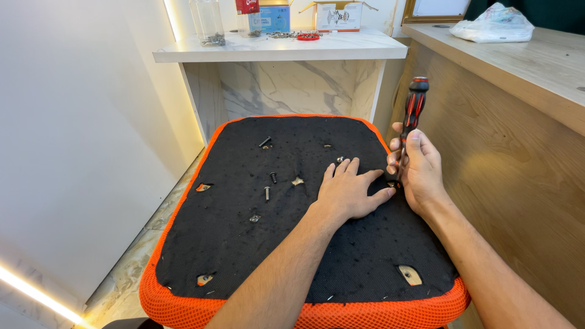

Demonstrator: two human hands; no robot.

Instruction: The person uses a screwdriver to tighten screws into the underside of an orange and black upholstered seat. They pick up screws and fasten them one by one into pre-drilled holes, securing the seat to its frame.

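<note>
An upturned chair seat (231, 256), black cloth underside with an orange mesh rim, fills the middle of the view. My left hand (350, 192) lies flat on the cloth near its right edge, fingers spread, holding nothing. My right hand (417, 170) grips a red and black screwdriver (414, 106) held upright, its tip down at the seat's right edge beside my left fingertips. Three loose black screws (267, 192) lie on the cloth left of my left hand. Several torn holes (409, 274) in the cloth show wood beneath.
A white marble-look shelf (347, 49) at the back carries a clear jar (207, 21), boxes and small parts. A wooden counter (536, 61) with a plastic bag (496, 24) runs along the right, close to the seat. A white wall stands on the left.
</note>
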